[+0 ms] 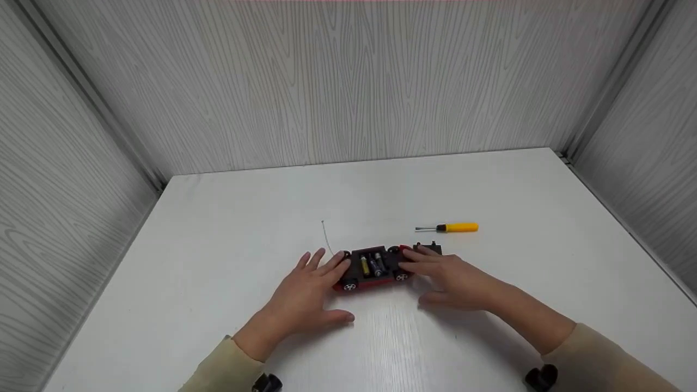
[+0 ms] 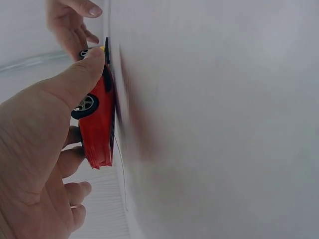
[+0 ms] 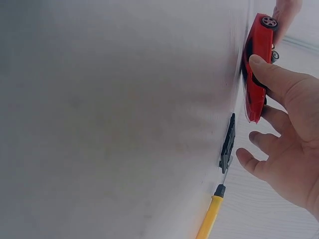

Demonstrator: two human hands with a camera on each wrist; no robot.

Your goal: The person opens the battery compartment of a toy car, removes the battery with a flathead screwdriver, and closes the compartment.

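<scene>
Item: red toy car [image 1: 374, 268], upside down, battery bay open showing cells | our left hand [image 1: 307, 296] and right hand [image 1: 452, 277] spread, fingertips touching its ends | white worktop [image 1: 245, 228]

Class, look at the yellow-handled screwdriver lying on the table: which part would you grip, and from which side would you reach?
Probably the thick yellow handle of the screwdriver, taken from above with the right hand. It lies flat with its thin metal tip pointing left, and the handle end is free, beyond the toy car.
</scene>
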